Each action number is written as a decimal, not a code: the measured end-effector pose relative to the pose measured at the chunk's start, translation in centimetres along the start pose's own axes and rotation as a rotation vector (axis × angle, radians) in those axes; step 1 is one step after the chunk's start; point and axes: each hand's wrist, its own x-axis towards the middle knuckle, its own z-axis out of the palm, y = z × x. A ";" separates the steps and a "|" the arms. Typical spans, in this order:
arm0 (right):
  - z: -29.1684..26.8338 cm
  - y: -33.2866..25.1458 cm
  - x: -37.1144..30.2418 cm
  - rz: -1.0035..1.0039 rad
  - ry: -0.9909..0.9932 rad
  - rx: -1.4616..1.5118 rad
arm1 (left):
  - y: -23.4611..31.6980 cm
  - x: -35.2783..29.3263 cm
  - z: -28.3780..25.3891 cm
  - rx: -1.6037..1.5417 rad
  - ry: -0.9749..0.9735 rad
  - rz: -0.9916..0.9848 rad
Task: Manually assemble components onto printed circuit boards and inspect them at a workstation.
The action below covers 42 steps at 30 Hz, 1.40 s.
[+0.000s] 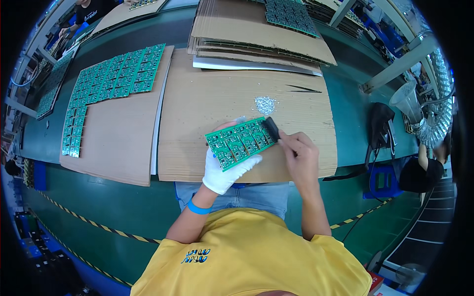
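A green printed circuit board panel [241, 143] lies tilted across my left hand [223, 173], which wears a white glove with some fingertips showing bare. The gloved fingers wrap round the panel's near and far edges. Between the bare fingers of my right hand [302, 155] is a black brush [271, 129], its head touching the panel's right end. Just beyond the panel, a small heap of silvery bits [264, 104] rests on the cardboard sheet [187, 143]. Dark tweezers [303, 90] lie farther back to the right.
Rows of green circuit boards [116, 74] cover part of another cardboard sheet [116, 143] at left. Stacked cardboard [256, 29] with more boards [291, 17] stands at the back. A silver duct hose [437, 130] and a black bag [380, 126] are at right. Other people sit nearby.
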 end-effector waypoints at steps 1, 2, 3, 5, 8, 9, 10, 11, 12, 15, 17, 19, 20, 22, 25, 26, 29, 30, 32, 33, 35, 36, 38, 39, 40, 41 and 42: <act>0.1 -0.6 0.3 -0.037 -0.006 0.017 | -0.1 -0.1 -0.1 -0.013 -0.002 0.009; 0.5 -3.2 0.5 -0.097 -0.013 0.086 | -0.2 -0.1 -0.3 -0.025 -0.009 0.012; 1.0 -5.5 0.5 -0.158 -0.019 0.156 | -0.4 -0.1 -0.4 -0.025 -0.010 0.010; 1.5 -5.7 0.8 -0.198 -0.039 0.145 | -1.0 -0.3 -0.6 -0.105 0.027 0.007; 1.7 -3.5 1.8 -0.274 -0.076 0.115 | -0.6 -0.3 -0.4 -0.070 0.020 0.046; 0.9 -0.3 2.3 -0.126 -0.079 -0.040 | -0.1 -0.3 -0.4 0.008 -0.007 0.086; 0.5 1.8 2.3 0.025 -0.082 -0.194 | 0.2 -0.2 -0.5 0.085 -0.036 0.125; 0.5 -0.2 2.5 0.026 -0.084 -0.191 | -0.1 -0.1 -0.5 0.087 -0.034 0.123; 0.6 -2.7 2.0 -0.074 -0.077 -0.030 | -0.5 0.0 -0.5 0.027 -0.019 0.106; 0.6 -6.1 1.3 -0.262 -0.068 0.292 | -1.0 -0.3 -0.3 -0.098 0.016 0.063; 1.7 -1.4 1.8 -0.164 -0.088 0.074 | -0.2 -0.2 -0.8 0.064 -0.016 0.055; 1.9 -1.3 1.9 -0.122 -0.102 -0.032 | -0.4 -0.1 -1.0 0.146 -0.025 0.055; 1.5 -3.5 2.0 -0.166 -0.101 0.078 | -0.9 0.0 -1.0 0.073 -0.008 0.034; 0.8 -7.1 2.0 -0.239 -0.099 0.301 | -1.3 -0.2 -1.0 -0.074 0.020 -0.018; 1.3 -3.3 2.0 -0.188 -0.108 0.077 | -0.1 -0.7 -1.0 0.074 0.024 -0.026; 1.5 -2.9 2.3 -0.165 -0.107 -0.035 | 0.1 -0.6 -1.1 0.150 0.021 -0.025; 1.2 -5.0 1.5 -0.203 -0.062 0.102 | -0.7 -0.2 -0.9 0.062 0.011 0.041; 1.0 -5.4 1.3 -0.222 -0.044 0.169 | -0.7 -0.1 -0.7 0.015 0.009 0.072; 1.1 -4.1 1.5 -0.217 -0.067 0.113 | -0.4 -0.4 -0.7 -0.004 0.018 0.021; 1.3 -3.2 1.7 -0.217 -0.088 0.057 | -0.1 -0.5 -0.7 -0.023 0.027 -0.026; 1.1 -2.9 1.6 -0.216 -0.107 -0.003 | -0.1 -0.3 -0.8 -0.044 0.032 -0.072; 0.6 -3.3 1.3 -0.206 -0.095 0.013 | -0.5 -0.2 -0.8 -0.012 0.023 -0.033; -0.1 -4.0 0.8 -0.188 -0.074 0.043 | -1.2 -0.1 -0.9 0.050 0.005 0.046; 0.1 -4.1 0.5 -0.181 -0.073 0.040 | -1.3 -0.1 -1.1 0.048 0.001 0.041; 0.6 -4.2 0.3 -0.201 -0.087 0.048 | -1.4 -0.1 -1.3 0.054 0.008 0.060; 1.0 -4.3 0.0 -0.221 -0.100 0.055 | -1.4 -0.1 -1.4 0.060 0.014 0.080; 1.2 -4.3 -0.3 -0.241 -0.113 0.063 | -1.5 -0.1 -1.5 0.067 0.019 0.101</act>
